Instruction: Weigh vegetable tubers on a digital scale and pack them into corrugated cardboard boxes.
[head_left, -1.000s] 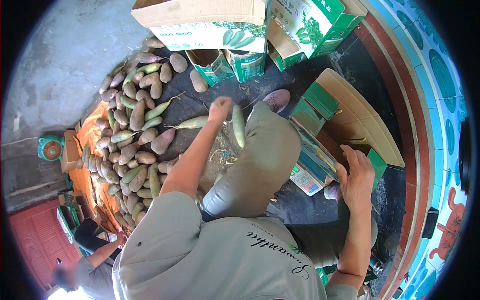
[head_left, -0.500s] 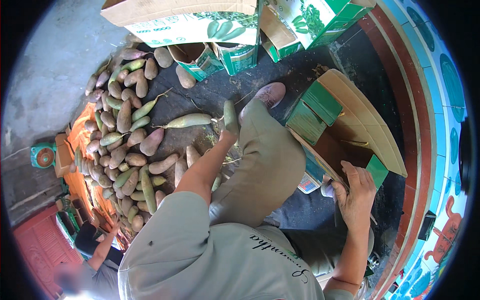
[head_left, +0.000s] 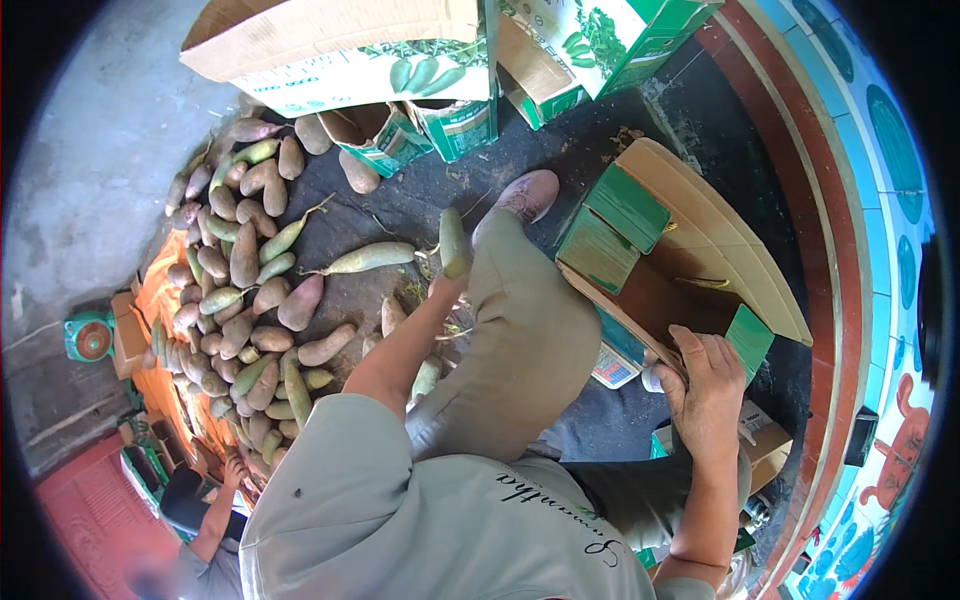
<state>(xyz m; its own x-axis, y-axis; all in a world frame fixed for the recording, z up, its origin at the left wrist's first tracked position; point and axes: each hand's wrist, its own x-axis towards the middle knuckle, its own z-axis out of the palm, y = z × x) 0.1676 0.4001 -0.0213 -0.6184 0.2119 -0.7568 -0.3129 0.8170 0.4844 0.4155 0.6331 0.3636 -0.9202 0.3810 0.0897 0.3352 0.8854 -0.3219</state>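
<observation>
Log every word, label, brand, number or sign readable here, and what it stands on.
Texts located, wording not copied:
Grey shirt: large black script, legible.
Large white-and-green carton: printed lettering, mostly too small or blurred.
Small green carton: pale print, too small to read.
White panel with blue and red marks: too small to read.

Root vegetables [head_left: 244, 256] lie heaped at left, a fan [head_left: 90, 338] farther left; cartons [head_left: 350, 72] stand upper centre, an open box [head_left: 715, 235] right of centre.
</observation>
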